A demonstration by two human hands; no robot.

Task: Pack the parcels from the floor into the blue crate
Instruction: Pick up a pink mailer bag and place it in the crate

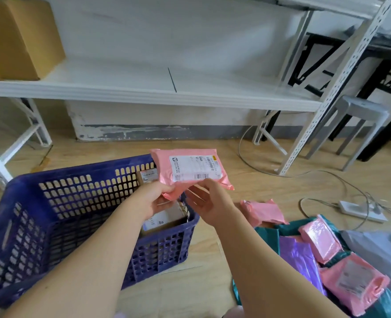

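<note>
A pink parcel (191,169) with a white shipping label is held up above the right rim of the blue crate (59,216). My left hand (154,197) grips its lower left corner. My right hand (207,199) is at its lower edge with the fingers spread, thumb near the label. Inside the crate a cardboard box with a label (164,220) lies at the right end, and another small box (146,175) leans on the far wall. On the floor to the right lies a pile of parcels: pink (262,213), purple (301,254), green and grey ones.
A white metal shelf rack (157,88) stands behind the crate, with a cardboard box (20,37) on it at left. A grey stool (359,125), a power strip (362,211) and loose cables lie on the wooden floor at right.
</note>
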